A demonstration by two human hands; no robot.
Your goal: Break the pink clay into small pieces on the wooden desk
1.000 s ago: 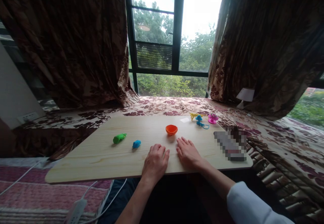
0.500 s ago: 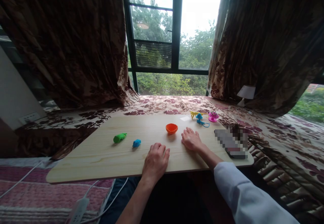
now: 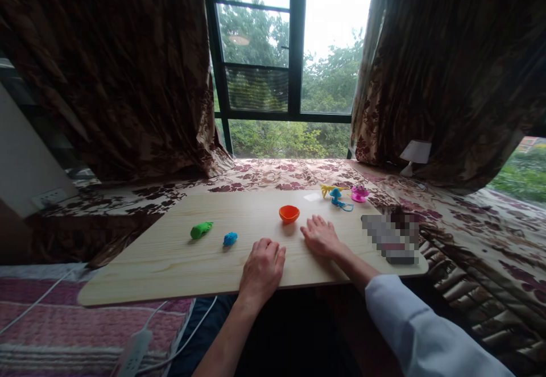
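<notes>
My left hand [image 3: 262, 269] rests on the near edge of the light wooden table [image 3: 149, 272], fingers loosely bent, thumb apart, holding nothing visible. To its left lie a small blue toy [image 3: 230, 239] and a green toy [image 3: 201, 230]. My right hand [image 3: 321, 236] lies palm down with its fingers spread, holding nothing. Just beyond it, toward the left, sits an orange bowl-shaped piece [image 3: 289, 214], its hollow side up. Neither hand touches it.
At the back right are a yellow toy [image 3: 329, 190], a blue mushroom-shaped toy [image 3: 335, 194] and a pink toy [image 3: 359, 194]. A blurred-out dark object [image 3: 391, 240] lies on the right. A white power strip [image 3: 135, 351] sits at lower left; a small lamp [image 3: 416, 152] stands behind.
My right hand has slid slightly left, toward the orange piece. My left hand stays in nearly the same place. The camera view has shifted a little; the toys have not moved.
</notes>
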